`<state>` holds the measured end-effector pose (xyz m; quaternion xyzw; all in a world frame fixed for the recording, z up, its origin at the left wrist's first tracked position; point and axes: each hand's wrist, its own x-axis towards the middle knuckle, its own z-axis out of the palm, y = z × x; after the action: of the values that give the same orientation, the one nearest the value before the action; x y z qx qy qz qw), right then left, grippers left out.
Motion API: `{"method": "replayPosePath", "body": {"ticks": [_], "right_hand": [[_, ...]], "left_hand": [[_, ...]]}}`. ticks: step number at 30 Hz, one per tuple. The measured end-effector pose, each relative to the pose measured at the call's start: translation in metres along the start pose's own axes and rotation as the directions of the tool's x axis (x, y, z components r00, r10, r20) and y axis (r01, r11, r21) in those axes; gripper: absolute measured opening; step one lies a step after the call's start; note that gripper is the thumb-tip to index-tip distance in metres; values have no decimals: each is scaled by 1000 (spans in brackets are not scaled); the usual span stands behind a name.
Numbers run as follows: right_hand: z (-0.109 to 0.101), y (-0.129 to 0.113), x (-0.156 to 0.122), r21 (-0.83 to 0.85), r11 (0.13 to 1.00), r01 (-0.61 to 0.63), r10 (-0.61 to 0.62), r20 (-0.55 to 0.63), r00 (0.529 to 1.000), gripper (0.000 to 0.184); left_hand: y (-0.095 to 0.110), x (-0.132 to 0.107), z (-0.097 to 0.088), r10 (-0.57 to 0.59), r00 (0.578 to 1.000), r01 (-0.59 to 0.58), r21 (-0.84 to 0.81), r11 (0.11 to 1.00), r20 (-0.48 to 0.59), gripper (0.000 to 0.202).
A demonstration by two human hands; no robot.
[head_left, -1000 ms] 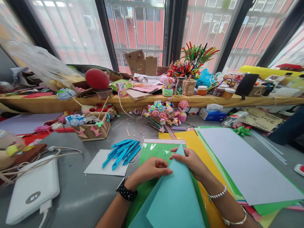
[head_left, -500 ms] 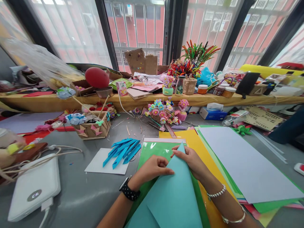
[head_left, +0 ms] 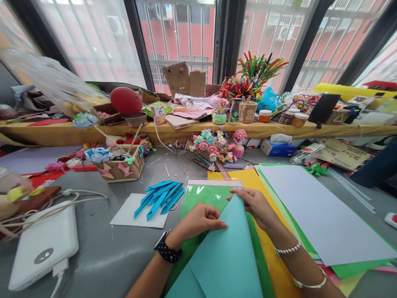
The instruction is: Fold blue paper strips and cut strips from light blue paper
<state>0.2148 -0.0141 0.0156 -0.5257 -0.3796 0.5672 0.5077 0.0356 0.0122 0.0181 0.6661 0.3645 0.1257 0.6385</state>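
A large light-blue sheet of paper (head_left: 228,252), folded over to a point at its far end, lies before me. My left hand (head_left: 206,217) pinches its left edge, thumb on top and fingers curled beneath. At the pointed tip, my right hand (head_left: 251,203) grips the paper between thumb and fingers. Under the sheet is a green paper pack (head_left: 201,196) in a clear sleeve, overlapping yellow paper (head_left: 248,176). Left of my hands, several folded blue paper strips (head_left: 161,196) rest on a white square of paper (head_left: 124,213).
A white power bank (head_left: 46,248) with cables lies at the left. Stacked sheets topped by white paper (head_left: 319,211) spread on the right. Behind stand a cardboard basket (head_left: 120,169), pastel craft flowers (head_left: 211,145) and a tissue pack (head_left: 278,147), below a cluttered ledge (head_left: 173,134).
My right hand has shifted slightly right at the paper's tip, which has moved a little right with it. My left hand stays nearly in place.
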Motion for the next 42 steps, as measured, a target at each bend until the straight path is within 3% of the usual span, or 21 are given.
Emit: {"method": "replayPosePath", "body": {"ticks": [7, 13, 18, 23, 25, 27, 31, 34, 37, 40, 42], "right_hand": [[1, -19, -12, -21, 997, 80, -78, 57, 995, 29], [12, -57, -29, -37, 974, 223, -218, 105, 970, 23], [31, -98, -43, -101, 912, 399, -383, 146, 912, 21], [43, -121, -48, -51, 820, 570, -562, 114, 819, 19], [43, -124, -48, -44, 776, 630, -624, 97, 775, 24], [43, -124, -50, -53, 745, 665, -659, 98, 746, 26], [45, -124, -58, -95, 703, 705, -703, 61, 709, 20], [49, -125, -66, -162, 671, 724, -728, 41, 684, 22], [51, -127, -74, -208, 595, 776, -792, 13, 611, 24], [52, -127, -77, -245, 547, 801, -829, -20, 560, 21], [52, -126, -77, -262, 529, 807, -841, -35, 540, 17]], "left_hand": [[4, -8, -2, -5, 999, 6, -12, 1000, 47, 33], [45, -30, -1, 87, 993, -87, -5, 996, 86, 22], [91, -44, 6, 231, 972, -225, 116, 967, -44, 32], [116, -47, 2, 320, 926, -271, 236, 933, -203, 34], [123, -49, -1, 369, 891, -291, 291, 912, -264, 33], [129, -52, -3, 437, 828, -312, 361, 879, -350, 30], [136, -63, 2, 586, 613, -335, 498, 800, -530, 25], [133, -67, 10, 639, 507, -302, 576, 760, -578, 28], [126, -65, 17, 696, 476, -290, 651, 702, -538, 27], [121, -57, 19, 789, 482, -301, 774, 557, -380, 26], [118, -53, 18, 835, 459, -295, 834, 465, -303, 25]]}}
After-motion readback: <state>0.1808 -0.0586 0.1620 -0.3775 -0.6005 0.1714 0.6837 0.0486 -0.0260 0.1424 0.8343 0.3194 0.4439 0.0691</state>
